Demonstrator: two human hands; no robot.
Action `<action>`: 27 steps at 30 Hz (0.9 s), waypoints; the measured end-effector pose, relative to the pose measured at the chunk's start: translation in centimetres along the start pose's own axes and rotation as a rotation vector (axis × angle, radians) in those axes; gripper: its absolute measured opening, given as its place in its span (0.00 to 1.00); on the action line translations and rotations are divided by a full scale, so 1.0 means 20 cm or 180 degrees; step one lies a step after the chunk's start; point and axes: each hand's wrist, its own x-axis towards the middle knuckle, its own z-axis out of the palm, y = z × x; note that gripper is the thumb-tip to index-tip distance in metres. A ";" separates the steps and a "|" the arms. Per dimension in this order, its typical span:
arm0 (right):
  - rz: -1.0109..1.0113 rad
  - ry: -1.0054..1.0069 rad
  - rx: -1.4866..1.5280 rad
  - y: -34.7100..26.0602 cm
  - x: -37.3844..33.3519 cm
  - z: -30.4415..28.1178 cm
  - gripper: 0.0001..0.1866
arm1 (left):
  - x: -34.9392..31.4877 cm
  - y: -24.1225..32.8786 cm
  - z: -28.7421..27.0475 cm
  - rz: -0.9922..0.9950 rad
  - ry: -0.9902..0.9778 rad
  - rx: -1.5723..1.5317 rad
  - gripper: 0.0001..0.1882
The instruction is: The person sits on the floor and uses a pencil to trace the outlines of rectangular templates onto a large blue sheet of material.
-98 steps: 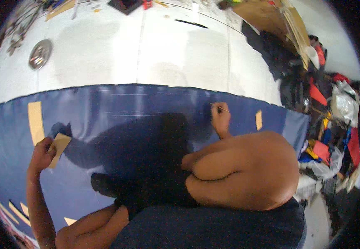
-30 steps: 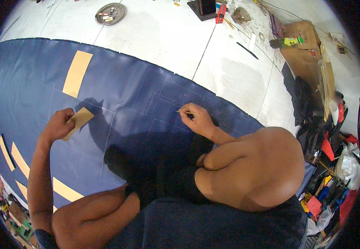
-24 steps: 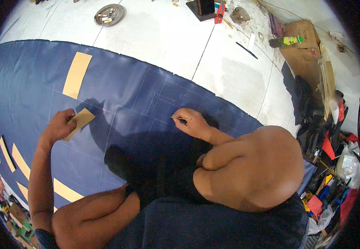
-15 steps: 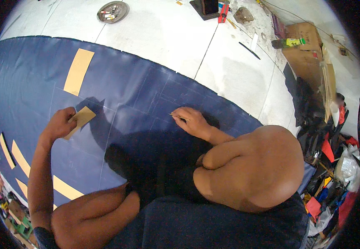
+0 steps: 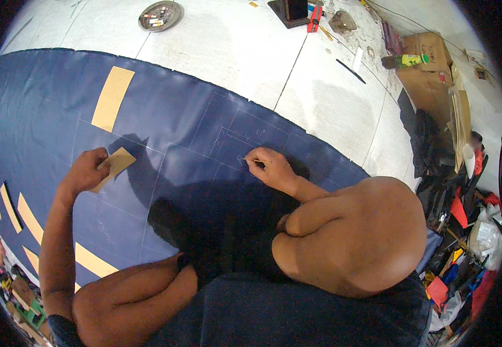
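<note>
Dark blue sheet material [image 5: 48, 115], marked with thin pale lines and small written marks, is spread over the floor in front of me. My left hand [image 5: 90, 169] pinches a rectangular tan card piece [image 5: 120, 164], tilted above the sheet. Farther right, my right hand [image 5: 273, 170] grips a thin, pale stick-like marking tool [image 5: 261, 161] whose tip is at the sheet beside a small pale mark. Another tan card strip [image 5: 113, 98] lies flat on the sheet beyond my left hand. The shadow of my body darkens the sheet between my hands.
Several tan strips [image 5: 94, 261] lie at the near left. On the white tiled floor [image 5: 233, 52] stand a round metal ashtray [image 5: 160, 16] and a dark stand [image 5: 289, 11] beside a red cutter [image 5: 315, 16]. A bottle [image 5: 404, 61], a cardboard box [image 5: 421, 84] and scraps [image 5: 436, 289] line the right.
My right hand has shifted slightly and its fingers are curled more tightly round the marking tool. The left hand keeps the card piece in nearly the same place.
</note>
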 end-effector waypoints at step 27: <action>0.0156 0.0170 0.0094 0.03 -0.02 -0.01 0.06 | -0.02 0.02 -0.03 -0.0025 -0.0051 0.0067 0.12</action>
